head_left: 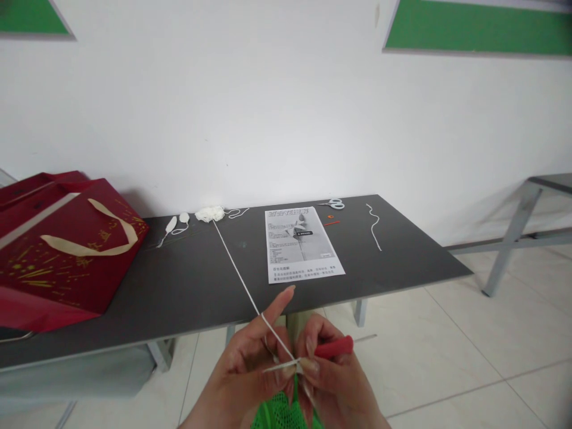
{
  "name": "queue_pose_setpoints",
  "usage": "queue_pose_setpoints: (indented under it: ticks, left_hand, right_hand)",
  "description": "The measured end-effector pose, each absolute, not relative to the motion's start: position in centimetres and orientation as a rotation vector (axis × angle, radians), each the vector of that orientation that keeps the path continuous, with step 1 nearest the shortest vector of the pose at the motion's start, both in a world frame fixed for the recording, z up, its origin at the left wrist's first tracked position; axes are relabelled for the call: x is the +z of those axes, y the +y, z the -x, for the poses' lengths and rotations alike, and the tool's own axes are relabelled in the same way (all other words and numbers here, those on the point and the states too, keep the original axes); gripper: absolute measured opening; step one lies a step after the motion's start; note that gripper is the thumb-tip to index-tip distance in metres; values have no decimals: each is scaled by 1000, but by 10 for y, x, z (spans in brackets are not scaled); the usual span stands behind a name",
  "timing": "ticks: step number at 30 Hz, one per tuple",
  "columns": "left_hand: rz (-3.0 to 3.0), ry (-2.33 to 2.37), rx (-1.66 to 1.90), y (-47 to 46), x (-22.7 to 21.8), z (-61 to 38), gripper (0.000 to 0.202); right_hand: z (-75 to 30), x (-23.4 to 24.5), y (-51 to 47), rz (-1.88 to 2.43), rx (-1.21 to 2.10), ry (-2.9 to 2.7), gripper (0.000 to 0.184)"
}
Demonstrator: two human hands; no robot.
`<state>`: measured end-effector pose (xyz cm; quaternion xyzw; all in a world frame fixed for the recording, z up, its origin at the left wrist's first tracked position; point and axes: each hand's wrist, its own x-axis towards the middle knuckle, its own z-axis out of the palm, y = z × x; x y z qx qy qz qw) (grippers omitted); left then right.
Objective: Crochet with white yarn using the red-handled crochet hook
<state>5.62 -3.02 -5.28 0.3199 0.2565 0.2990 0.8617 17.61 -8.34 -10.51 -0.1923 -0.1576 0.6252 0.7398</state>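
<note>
Likely mid-stitch
Your left hand, forefinger raised, pinches thin white yarn; your right hand grips a red-handled tool; even tension seems needed next.

the inner end of the red handle is lost inside the right hand's grip, and the thin pale strip near it is too small to tell as yarn or metal. the bottom edge crops the green mesh; the left edge cuts off the red bag, the right edge the second table. small print on the sheet is unreadable.
</note>
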Motion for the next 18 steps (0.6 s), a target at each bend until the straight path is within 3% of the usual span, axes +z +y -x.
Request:
queue_pose_setpoints:
  ticks: [10,18]
  left_hand:
    - [-394,355,566,-27,-59,-65,60]
    - [-350,315,570,-24,-63,-65,63]
  right_hand:
    - [-174,-89,-96,540,1439,-307,28]
    - [-177,-88,-97,534,1428,-354,22]
